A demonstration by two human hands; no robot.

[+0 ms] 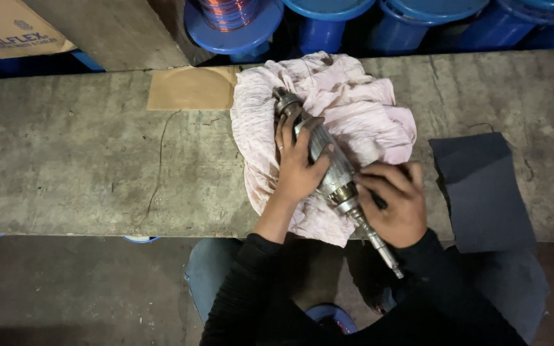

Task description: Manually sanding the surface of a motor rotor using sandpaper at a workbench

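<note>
One metal motor armature [328, 163] lies slantwise on one crumpled pale pink cloth [360, 115], its thin shaft [379, 247] jutting past the near edge of the worktop [84, 173]. The left hand [299, 163] grips the armature's ribbed body, fingers [286, 128] wrapped tight over it. The right hand [395, 202] closes round the armature's lower end, where the shaft begins, fingers curled together on it with something dark just showing beneath them.

Right of the cloth lies one dark grey sheet [482, 192], hanging over the worktop's near edge. Left of the cloth, at the far edge, lies one flat tan piece of card [190, 88]. Beyond the cloth stand at least four blue spools [328, 19], one wound with copper wire [229, 13]. Far left of them is a brown cardboard box [14, 25] with dark print.

The worktop is rough, grey and scratched; the floor beneath is dim concrete.
</note>
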